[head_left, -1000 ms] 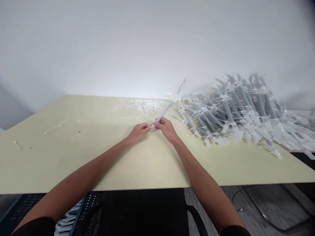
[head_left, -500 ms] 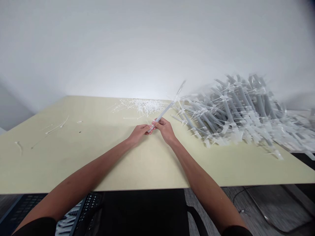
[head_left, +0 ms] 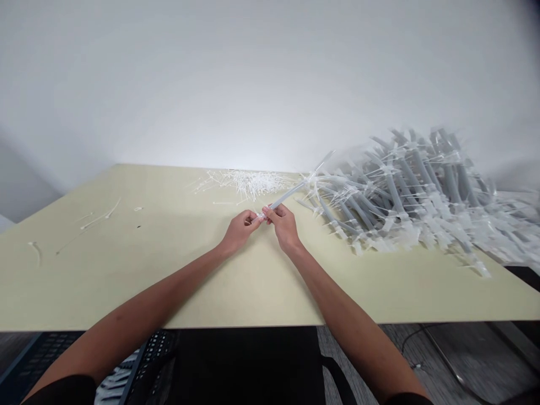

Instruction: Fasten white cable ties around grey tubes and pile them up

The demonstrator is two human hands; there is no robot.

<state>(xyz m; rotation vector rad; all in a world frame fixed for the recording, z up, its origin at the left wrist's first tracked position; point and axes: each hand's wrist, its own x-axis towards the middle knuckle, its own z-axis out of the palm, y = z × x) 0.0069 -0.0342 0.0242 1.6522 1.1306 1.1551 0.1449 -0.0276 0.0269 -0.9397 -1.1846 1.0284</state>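
Observation:
Over the middle of the table I hold a slim grey tube (head_left: 291,193) with a clear plastic far end, slanting up to the right. My right hand (head_left: 286,225) is closed on the tube close to its near end. At that near end, the fingers of my left hand (head_left: 240,229) are pinched together around the tip, where something whitish shows. My fingers hide most of the tip. Behind my hands lies a heap of thin white cable ties (head_left: 255,183).
A large pile of grey tubes (head_left: 394,188) with clear plastic ends and white ties covers the table's right side. Several loose cable ties (head_left: 101,215) lie at the left, with a small dark speck (head_left: 138,226). A blue crate (head_left: 147,360) stands below the table edge.
The tube has tipped lower, its far end swinging right and down towards the pile. My left fingers have drawn together at its near end.

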